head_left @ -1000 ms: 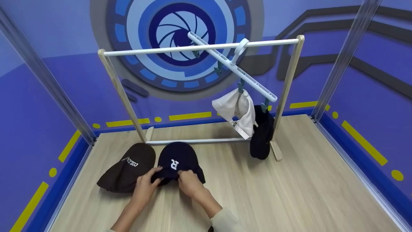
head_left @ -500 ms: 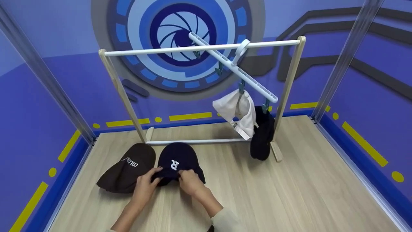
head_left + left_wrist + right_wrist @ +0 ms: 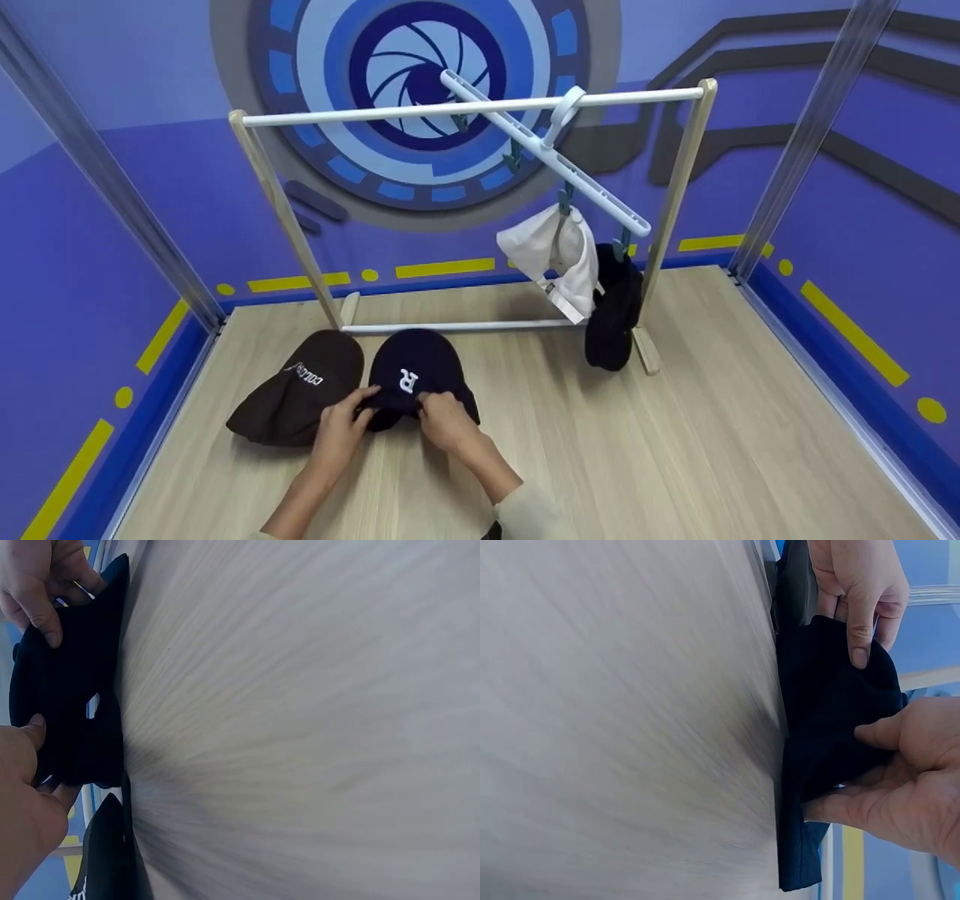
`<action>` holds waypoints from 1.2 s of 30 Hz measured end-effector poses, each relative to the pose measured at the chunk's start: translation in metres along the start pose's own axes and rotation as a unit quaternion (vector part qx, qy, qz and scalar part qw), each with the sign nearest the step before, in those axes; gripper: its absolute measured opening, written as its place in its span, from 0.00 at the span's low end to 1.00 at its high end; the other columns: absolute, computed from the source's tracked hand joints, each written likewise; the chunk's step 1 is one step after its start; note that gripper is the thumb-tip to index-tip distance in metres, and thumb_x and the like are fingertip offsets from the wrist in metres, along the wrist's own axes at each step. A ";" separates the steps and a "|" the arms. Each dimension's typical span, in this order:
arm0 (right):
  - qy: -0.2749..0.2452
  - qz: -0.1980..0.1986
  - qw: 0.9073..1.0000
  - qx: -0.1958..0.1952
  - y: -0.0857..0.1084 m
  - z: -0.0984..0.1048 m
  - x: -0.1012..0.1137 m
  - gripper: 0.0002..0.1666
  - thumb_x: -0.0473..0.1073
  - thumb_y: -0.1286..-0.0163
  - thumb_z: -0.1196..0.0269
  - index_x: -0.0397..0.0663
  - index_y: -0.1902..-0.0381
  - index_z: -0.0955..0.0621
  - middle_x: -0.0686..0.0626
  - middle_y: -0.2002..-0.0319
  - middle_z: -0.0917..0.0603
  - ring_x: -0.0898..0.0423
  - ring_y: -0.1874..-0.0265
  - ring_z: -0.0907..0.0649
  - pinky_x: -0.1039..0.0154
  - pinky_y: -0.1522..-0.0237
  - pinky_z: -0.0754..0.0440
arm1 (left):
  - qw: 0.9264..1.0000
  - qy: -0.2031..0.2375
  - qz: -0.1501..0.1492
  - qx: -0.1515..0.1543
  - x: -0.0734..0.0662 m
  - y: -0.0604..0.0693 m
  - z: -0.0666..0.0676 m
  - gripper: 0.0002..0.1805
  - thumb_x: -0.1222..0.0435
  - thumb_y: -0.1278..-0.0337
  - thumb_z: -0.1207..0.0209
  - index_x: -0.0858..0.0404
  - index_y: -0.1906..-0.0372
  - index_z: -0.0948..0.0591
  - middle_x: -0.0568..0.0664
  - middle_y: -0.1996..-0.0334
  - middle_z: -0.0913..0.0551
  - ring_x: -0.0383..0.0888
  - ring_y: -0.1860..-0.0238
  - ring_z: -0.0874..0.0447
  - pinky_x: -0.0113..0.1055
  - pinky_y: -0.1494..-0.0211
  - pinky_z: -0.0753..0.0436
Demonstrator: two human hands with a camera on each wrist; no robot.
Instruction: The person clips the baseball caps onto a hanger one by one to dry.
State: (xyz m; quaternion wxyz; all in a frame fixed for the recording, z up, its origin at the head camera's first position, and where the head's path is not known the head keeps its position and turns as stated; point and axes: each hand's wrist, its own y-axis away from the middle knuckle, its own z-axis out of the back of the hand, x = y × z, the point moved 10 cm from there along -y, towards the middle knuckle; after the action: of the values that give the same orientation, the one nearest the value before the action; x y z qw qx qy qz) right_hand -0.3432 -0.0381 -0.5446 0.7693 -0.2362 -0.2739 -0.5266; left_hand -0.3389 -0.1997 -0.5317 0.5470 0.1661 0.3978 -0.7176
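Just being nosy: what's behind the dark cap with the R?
Beyond the dark cap are the rack's white lower bar, some tabletop and the purple wall. The tabletop its crown covers can't be seen.

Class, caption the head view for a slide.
Left hand and right hand hold a navy cap beside a brown cap; a white cap and black cap hang behind.

Head view looks down; close wrist views share navy cap [image 3: 69, 682].
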 end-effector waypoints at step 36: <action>-0.066 0.007 0.997 -0.026 0.003 0.011 -0.008 0.16 0.30 0.25 0.43 0.32 0.42 0.19 0.36 0.48 0.14 0.54 0.58 0.15 0.65 0.60 0.16 | 1.000 0.025 -0.002 -0.018 -0.013 -0.008 -0.001 0.17 0.80 0.39 0.38 0.69 0.45 0.15 0.63 0.46 0.15 0.58 0.44 0.16 0.48 0.47 0.15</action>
State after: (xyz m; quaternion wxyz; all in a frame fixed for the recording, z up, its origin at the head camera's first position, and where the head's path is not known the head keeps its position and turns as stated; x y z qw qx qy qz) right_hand -0.3448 -0.0250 -0.5421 0.7467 -0.2922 -0.3092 -0.5113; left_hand -0.3422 -0.1894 -0.5203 0.5383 0.1739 0.4243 -0.7071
